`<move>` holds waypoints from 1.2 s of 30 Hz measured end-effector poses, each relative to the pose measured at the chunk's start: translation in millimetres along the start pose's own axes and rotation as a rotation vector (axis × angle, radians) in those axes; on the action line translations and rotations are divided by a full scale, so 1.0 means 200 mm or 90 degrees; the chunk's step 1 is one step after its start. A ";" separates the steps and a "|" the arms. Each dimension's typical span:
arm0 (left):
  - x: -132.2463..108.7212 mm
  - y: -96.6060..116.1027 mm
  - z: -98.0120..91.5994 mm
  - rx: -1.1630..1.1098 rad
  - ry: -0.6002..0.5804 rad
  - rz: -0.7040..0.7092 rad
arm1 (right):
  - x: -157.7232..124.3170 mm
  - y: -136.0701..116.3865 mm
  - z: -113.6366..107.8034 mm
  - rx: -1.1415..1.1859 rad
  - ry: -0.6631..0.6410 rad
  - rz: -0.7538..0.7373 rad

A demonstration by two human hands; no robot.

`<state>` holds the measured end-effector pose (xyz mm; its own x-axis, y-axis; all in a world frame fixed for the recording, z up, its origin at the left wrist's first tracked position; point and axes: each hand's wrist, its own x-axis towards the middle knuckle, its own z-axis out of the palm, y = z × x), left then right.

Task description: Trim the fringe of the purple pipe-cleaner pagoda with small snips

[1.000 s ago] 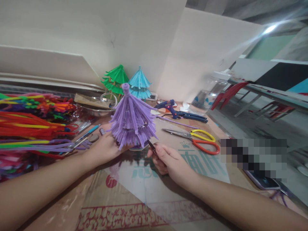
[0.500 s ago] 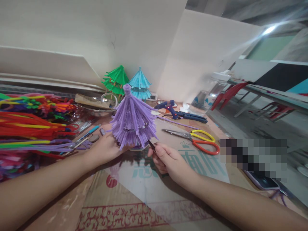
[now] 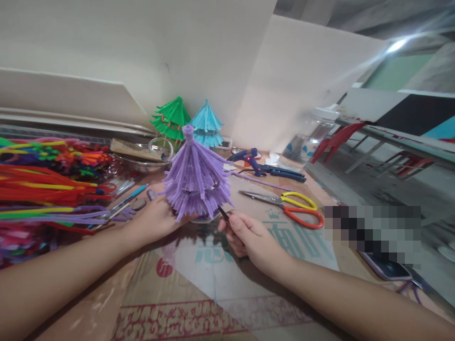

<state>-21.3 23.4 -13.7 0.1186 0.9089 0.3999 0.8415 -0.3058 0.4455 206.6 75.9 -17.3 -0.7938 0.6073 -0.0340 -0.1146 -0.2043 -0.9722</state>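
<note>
In the middle of the head view stands a purple pipe-cleaner pavilion (image 3: 195,175) with two tiers of roof and a knob on top. My left hand (image 3: 159,218) is at its lower left, closed around the base; most of its fingers are hidden under the purple fringe. Pinched in my right hand (image 3: 245,234) are dark, slim tweezers (image 3: 225,216). Their tips reach the lower right edge of the fringe, and I cannot make out what they touch there.
Bundles of pipe cleaners (image 3: 46,182) lie at the left, near a metal bowl (image 3: 142,163). Behind stand a green pavilion (image 3: 174,118) and a blue one (image 3: 207,124). To the right are a glue gun (image 3: 250,158), pliers (image 3: 284,173), scissors (image 3: 302,208), a bottle (image 3: 318,132) and a phone (image 3: 387,265).
</note>
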 end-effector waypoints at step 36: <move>0.00 -0.01 0.01 -0.017 0.004 -0.002 | -0.02 -0.03 0.02 0.055 -0.014 0.049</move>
<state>-21.1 24.7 -15.7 0.1129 0.9081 0.4033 0.8275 -0.3106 0.4677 207.5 71.5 -11.3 -0.8147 0.5710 -0.1013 -0.1040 -0.3158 -0.9431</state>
